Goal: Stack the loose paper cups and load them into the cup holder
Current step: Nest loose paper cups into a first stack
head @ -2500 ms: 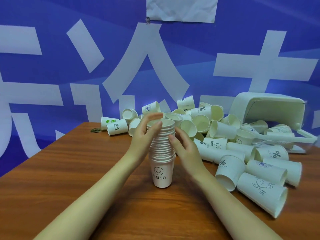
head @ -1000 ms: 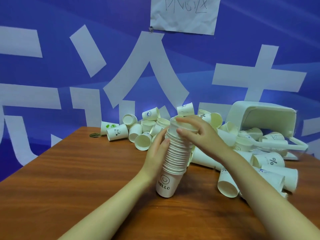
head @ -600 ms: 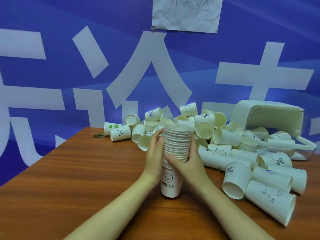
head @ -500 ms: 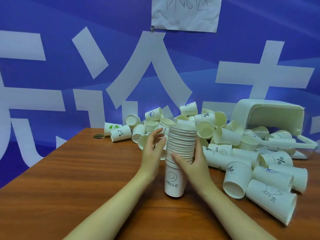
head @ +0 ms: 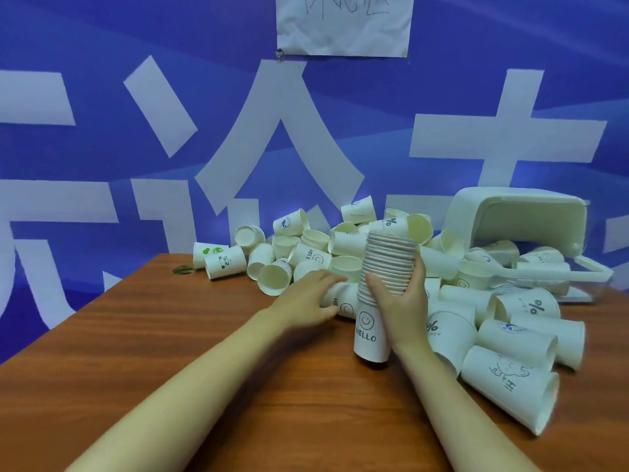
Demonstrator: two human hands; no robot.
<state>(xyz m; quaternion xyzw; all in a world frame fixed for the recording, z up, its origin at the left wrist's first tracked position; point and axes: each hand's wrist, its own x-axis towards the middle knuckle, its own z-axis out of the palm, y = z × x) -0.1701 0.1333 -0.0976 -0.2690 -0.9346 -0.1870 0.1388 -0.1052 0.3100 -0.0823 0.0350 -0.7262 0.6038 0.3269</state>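
Right hand [head: 401, 298] grips the nested stack [head: 383, 287], standing on the table [head: 170, 335]; left hand [head: 306, 298], fingers partly curled, rests on a loose cup [head: 340, 299] just left of the stack. Approx halfway w/ stacking: many cups [head: 503, 338] lie right of and behind the stack, and the tipped holder [head: 520, 212] behind-right isn't loaded yet.

Staged indoor workspace: wooden table [head: 170, 335], blue printed backdrop [head: 102, 131], taped paper note [head: 343, 25].

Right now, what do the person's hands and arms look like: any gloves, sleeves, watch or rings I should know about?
Both are bare. The left hand and right hand wear no gloves, and I see no rings on the fingers that show. Both forearms are uncovered down to the bottom edge of the picture: no sleeves, watch, bracelet or markings. Anything worn above that is out of view.
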